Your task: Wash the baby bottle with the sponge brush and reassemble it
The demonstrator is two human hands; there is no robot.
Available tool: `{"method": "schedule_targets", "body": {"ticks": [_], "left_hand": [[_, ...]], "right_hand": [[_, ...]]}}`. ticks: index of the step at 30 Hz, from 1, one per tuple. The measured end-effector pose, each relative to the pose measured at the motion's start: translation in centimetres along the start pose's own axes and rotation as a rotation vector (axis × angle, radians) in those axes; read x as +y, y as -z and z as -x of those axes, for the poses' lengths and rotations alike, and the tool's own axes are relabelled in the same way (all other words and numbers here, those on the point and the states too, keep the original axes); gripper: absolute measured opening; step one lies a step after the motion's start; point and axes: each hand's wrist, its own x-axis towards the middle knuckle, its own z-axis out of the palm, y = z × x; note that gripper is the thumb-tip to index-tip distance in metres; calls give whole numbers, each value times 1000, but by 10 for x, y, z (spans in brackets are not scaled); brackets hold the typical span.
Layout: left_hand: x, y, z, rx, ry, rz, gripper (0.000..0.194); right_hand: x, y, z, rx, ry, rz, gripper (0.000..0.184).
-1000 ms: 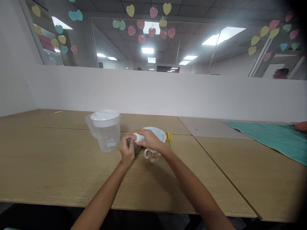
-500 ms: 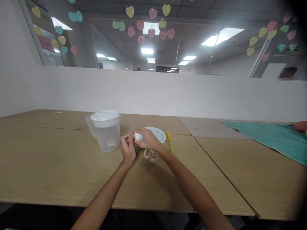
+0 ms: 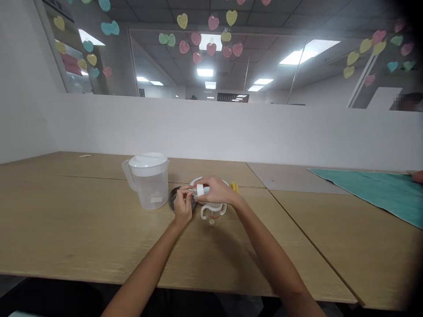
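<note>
In the head view, my left hand [image 3: 183,208] pinches the clear tip of a bottle teat [image 3: 192,191]. My right hand [image 3: 217,190] grips its white collar [image 3: 200,189] from the right. The two hands are close together, above the table. Just below my right hand stands a clear baby bottle [image 3: 214,217] with white handles and red print, upright and without a top. A dark metal dish [image 3: 171,202] lies under and behind my left hand, partly covered. Behind my right hand a white plate [image 3: 195,180] shows only in part.
A translucent lidded pitcher [image 3: 152,187] stands to the left of my hands. The yellow head of a brush [image 3: 234,187] shows past my right wrist. Farther right lies a teal cloth [image 3: 373,187]. A white wall and a window rise behind the wooden table [image 3: 82,229].
Both hands have shifted slightly right with the teat and collar. More of the metal dish and the bottle's handles now shows, while my right arm covers the brush's green handle.
</note>
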Motion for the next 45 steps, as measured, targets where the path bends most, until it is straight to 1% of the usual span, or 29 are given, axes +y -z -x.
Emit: {"method": "schedule_targets", "body": {"ticks": [3, 6, 8, 10, 12, 13, 14, 18, 21, 24, 27, 29, 32, 37, 39, 42, 43, 45], "left_hand": [[6, 3, 0, -37, 53, -22, 19], [14, 6, -1, -120, 133, -17, 33], [17, 6, 0, -250, 128, -39, 42], [19, 3, 3, -428, 88, -97, 53], [19, -2, 8, -575, 58, -146, 66], [19, -4, 10, -619, 52, -160, 71], [18, -6, 12, -639, 51, -172, 75], [14, -7, 14, -610, 51, -207, 79], [12, -5, 13, -586, 57, -217, 80], [12, -5, 12, -568, 58, -219, 79], [12, -6, 12, -572, 46, -207, 78], [13, -6, 12, -580, 43, -202, 76], [15, -6, 12, -586, 50, -204, 75], [16, -7, 14, -580, 56, -200, 75], [16, -7, 14, -586, 57, -204, 75], [15, -7, 15, -591, 55, -216, 75], [15, -7, 16, -592, 51, -220, 75], [15, -7, 16, -594, 45, -224, 74]], "right_hand": [[-3, 10, 6, -5, 16, 28, 26], [-3, 22, 11, 82, 32, 87, 29], [0, 28, 15, 169, 1, 122, 25], [7, 30, 16, 217, -52, 133, 20], [17, 28, 15, 185, -93, 109, 19], [23, 25, 13, 153, -108, 89, 21], [29, 22, 11, 120, -121, 66, 22], [48, 4, 2, 53, -185, 14, 27], [54, -3, -1, -13, -211, 25, 28], [53, 1, 1, -103, -217, 19, 24], [49, 13, 7, -211, -244, -17, 18], [46, 20, 11, -241, -238, -43, 17], [38, 26, 13, -243, -196, -50, 20], [26, 22, 10, -285, -154, 17, 29], [26, 20, 9, -259, -173, 52, 30], [30, 16, 9, -175, -235, 96, 34], [32, 15, 9, -163, -255, 108, 32], [32, 14, 8, -162, -269, 130, 20]]}}
